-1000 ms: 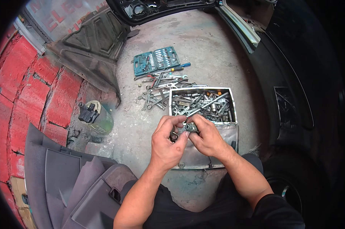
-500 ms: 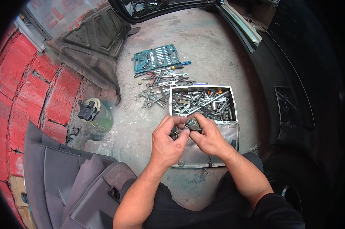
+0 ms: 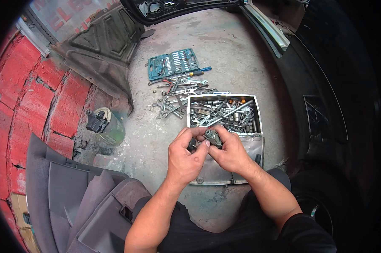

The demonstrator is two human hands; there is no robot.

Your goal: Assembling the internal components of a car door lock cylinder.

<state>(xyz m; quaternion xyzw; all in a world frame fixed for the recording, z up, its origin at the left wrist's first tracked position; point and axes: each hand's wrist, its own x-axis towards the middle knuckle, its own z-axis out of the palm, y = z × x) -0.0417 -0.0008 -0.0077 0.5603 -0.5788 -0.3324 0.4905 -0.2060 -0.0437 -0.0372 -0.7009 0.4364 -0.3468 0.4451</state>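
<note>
Close together over the metal toolbox, both my hands are at work on small dark parts. In my right hand, thumb and fingers grip a greyish metal part with a hollow round end tilted up to the left. My left hand is curled, its thumb and fingertips against that part's left side. Inside its fingers shows a small dark rounded piece, mostly hidden. Sockets, wrenches and extension bars fill the box just beyond my fingers. Its grey lid lies folded down beneath my wrists.
Loose wrenches lie left of the box, with a teal socket case behind them. A tub holding a black part stands by the red wall. Grey trim panels are at lower left, a dark car body at right.
The metal part has turned slightly in my fingers, its hollow end tipping a little left. My hands have hardly shifted.
</note>
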